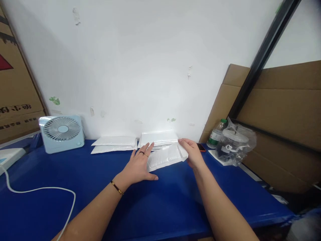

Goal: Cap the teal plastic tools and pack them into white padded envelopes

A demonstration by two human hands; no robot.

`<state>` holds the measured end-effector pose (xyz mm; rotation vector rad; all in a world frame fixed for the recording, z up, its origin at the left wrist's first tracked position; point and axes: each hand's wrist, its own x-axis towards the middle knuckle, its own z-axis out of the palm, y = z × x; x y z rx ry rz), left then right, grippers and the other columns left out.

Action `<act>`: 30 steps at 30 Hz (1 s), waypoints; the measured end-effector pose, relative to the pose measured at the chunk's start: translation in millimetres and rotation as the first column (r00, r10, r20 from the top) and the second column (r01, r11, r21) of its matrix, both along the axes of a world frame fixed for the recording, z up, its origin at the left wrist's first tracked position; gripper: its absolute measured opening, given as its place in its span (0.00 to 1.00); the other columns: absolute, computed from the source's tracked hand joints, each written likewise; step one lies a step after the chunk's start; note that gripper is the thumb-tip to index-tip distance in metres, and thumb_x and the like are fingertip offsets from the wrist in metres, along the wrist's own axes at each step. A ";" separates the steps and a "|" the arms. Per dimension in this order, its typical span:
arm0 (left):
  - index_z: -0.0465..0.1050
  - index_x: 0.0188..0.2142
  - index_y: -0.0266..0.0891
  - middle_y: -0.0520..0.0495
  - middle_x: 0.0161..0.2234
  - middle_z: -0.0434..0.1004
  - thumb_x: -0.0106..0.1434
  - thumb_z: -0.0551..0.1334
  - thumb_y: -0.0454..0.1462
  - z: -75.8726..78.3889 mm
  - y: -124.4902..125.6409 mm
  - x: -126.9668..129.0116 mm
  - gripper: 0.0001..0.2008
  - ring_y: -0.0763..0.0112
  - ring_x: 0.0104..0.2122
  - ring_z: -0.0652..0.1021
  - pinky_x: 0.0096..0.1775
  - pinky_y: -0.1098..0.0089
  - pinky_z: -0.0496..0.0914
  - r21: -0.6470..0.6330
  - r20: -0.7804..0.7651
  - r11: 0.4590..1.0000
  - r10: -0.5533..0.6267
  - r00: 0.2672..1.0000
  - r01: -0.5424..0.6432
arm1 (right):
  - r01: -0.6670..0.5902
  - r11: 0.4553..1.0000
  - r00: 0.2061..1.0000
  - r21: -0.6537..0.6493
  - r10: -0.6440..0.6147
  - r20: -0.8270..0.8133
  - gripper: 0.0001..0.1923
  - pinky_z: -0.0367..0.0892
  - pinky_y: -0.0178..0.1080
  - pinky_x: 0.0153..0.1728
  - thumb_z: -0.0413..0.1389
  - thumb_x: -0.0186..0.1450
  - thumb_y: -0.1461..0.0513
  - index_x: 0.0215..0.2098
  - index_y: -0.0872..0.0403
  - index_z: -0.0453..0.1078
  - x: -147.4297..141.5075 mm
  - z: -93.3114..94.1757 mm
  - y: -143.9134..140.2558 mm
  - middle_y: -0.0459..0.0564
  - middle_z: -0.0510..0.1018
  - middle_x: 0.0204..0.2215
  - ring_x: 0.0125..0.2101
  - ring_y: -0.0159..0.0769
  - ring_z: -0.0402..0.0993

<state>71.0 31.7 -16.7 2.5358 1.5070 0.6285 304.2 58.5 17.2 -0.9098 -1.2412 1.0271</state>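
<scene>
A white padded mailer (165,156) is held up at a slant over the blue table. My right hand (191,152) pinches its right end between thumb and fingers. At its left end is my left hand (140,164), fingers spread and thumb stretched out; whether it touches the mailer I cannot tell. Behind the held mailer lies a stack of white padded mailers (157,136) against the wall, partly covered by my hands. Left of that stack rests a smaller pile of similar mailers (114,142).
A light blue fan (62,134) stands at the left, with a white cable (42,188) looping across the blue table (155,207). To the right are a phone (201,147), a green-capped bottle (215,135) and a plastic-wrapped cup (233,144). Cardboard (283,110) borders the right side.
</scene>
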 end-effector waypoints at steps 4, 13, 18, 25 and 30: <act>0.31 0.64 0.47 0.41 0.65 0.41 0.45 0.63 0.57 3.3 -7.9 5.8 0.56 0.52 0.62 0.49 0.59 0.49 0.45 0.058 0.054 0.996 -0.065 0.996 0.062 | 0.042 0.999 0.994 -0.034 -0.038 0.100 0.18 0.48 0.31 0.16 0.54 0.56 0.50 0.19 0.55 0.63 -2.4 -4.6 3.0 0.41 0.62 0.12 0.14 0.25 0.52; 0.45 0.63 0.45 0.41 0.63 0.47 0.50 0.55 0.62 -26.2 -13.3 25.9 0.46 0.50 0.62 0.49 0.58 0.47 0.44 -0.086 -0.157 0.942 -0.333 0.930 0.323 | 0.256 0.966 0.324 -0.045 -0.042 0.945 0.13 0.48 0.32 0.20 0.53 0.54 0.59 0.14 0.56 0.64 12.4 -50.2 27.1 0.46 0.67 0.15 0.19 0.29 0.60; 0.47 0.62 0.44 0.42 0.63 0.49 0.55 0.51 0.60 -37.3 -9.3 24.9 0.40 0.54 0.62 0.48 0.59 0.49 0.44 -0.089 -0.195 0.939 -0.345 0.918 0.333 | 0.076 0.993 0.377 -0.092 0.057 0.925 0.21 0.53 0.33 0.25 0.47 0.62 0.53 0.18 0.55 0.67 -9.4 -63.4 32.6 0.49 0.71 0.19 0.23 0.32 0.65; 0.63 0.53 0.38 0.39 0.53 0.66 0.60 0.54 0.39 -27.1 0.8 20.1 0.20 0.58 0.54 0.66 0.54 0.61 0.61 0.012 -0.196 0.972 -0.227 0.954 0.233 | -0.198 0.962 0.412 -0.190 0.258 0.874 0.15 0.56 0.31 0.26 0.57 0.54 0.51 0.31 0.54 0.68 -3.2 -60.7 18.8 0.45 0.71 0.27 0.27 0.31 0.64; 0.69 0.43 0.38 0.41 0.36 0.76 0.58 0.49 0.30 -16.5 1.7 19.1 0.16 0.58 0.38 0.76 0.40 0.60 0.69 0.003 -0.235 0.991 -0.131 0.963 0.135 | -0.353 0.931 0.364 -0.091 0.226 0.904 0.24 0.58 0.31 0.27 0.65 0.44 0.60 0.38 0.53 0.66 7.0 -53.7 4.8 0.44 0.69 0.31 0.27 0.30 0.63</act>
